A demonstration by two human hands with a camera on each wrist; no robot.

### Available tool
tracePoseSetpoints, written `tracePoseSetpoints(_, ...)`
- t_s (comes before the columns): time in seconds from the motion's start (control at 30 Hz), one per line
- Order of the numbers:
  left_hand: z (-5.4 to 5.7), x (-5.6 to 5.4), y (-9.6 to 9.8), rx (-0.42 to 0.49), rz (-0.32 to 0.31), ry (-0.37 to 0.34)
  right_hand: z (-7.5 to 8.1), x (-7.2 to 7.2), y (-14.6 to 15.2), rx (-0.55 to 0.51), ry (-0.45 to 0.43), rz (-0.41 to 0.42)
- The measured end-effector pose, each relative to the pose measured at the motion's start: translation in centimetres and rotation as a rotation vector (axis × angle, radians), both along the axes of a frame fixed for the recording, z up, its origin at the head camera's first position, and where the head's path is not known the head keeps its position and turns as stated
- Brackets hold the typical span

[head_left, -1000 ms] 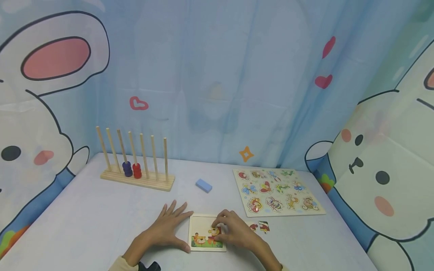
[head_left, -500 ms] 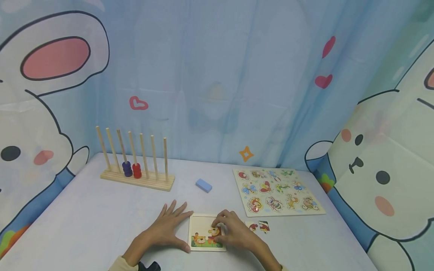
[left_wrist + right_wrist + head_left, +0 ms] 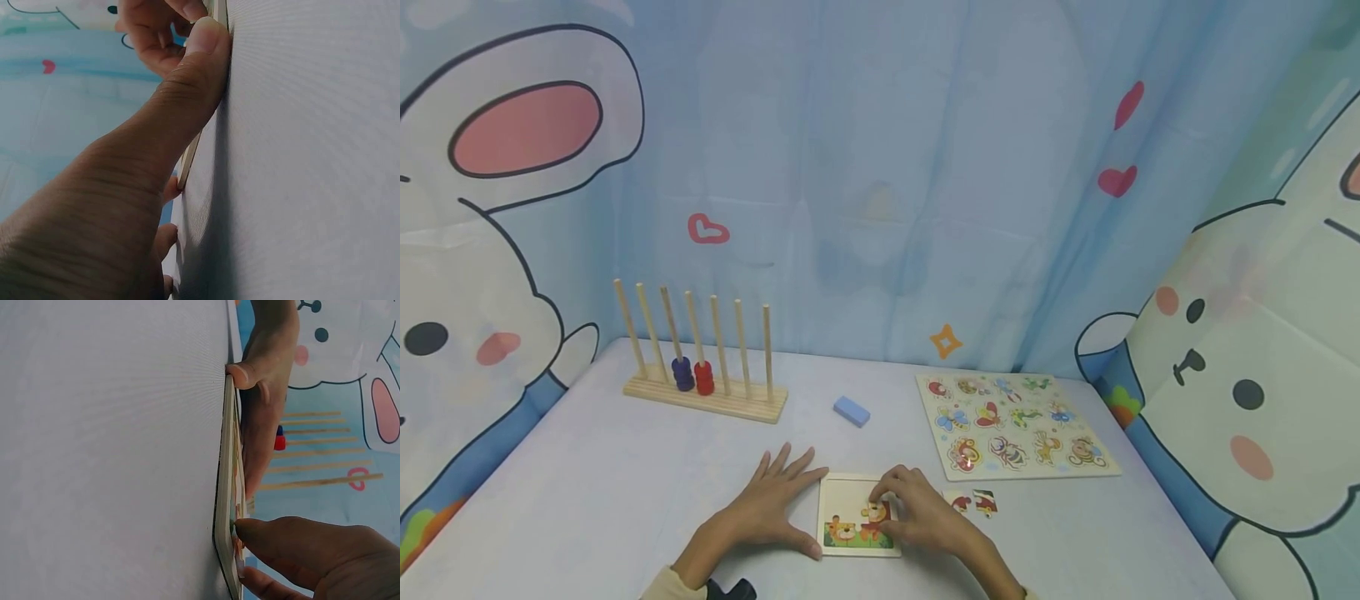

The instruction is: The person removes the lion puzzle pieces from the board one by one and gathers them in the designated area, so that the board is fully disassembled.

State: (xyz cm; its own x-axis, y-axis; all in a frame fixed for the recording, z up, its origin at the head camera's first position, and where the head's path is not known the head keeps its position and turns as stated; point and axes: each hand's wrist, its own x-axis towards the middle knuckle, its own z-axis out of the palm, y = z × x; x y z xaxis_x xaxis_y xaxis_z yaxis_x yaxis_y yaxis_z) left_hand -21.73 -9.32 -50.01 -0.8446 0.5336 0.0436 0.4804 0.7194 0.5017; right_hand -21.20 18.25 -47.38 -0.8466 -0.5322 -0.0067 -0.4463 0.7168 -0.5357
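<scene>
A small wooden puzzle tray (image 3: 846, 493) lies flat near the table's front, its lower part covered by joined animal-picture pieces (image 3: 846, 533). My left hand (image 3: 767, 508) rests with spread fingers along the tray's left side; its thumb (image 3: 206, 47) touches the near corner in the left wrist view. At the right of the tray, my right hand (image 3: 917, 510) pinches a puzzle piece (image 3: 874, 515) with a bear picture between thumb and curled fingers. In the right wrist view, its thumb (image 3: 269, 534) presses at the picture surface just inside the tray rim (image 3: 223, 487). The right fingers partly hide the piece.
Two loose puzzle pieces (image 3: 984, 502) lie right of my right hand. Behind them is a large insect-picture peg board (image 3: 1026, 429). A blue block (image 3: 852, 412) sits mid-table. At the back left stands a wooden peg rack (image 3: 722, 403) with purple and red beads.
</scene>
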Motion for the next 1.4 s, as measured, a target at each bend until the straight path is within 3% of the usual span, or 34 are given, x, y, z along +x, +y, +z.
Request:
tracePoseSetpoints(0.43, 0.01, -0.02, 0.07, 0.010, -0.001, -0.009, 0.11, 0.04, 0.10, 0.011, 0.037, 0.018)
tracePoseSetpoints(1.4, 0.00, -0.04, 0.03, 0.010, 0.006, -0.011, 0.44, 0.03, 0.19, -0.067, -0.036, 0.041)
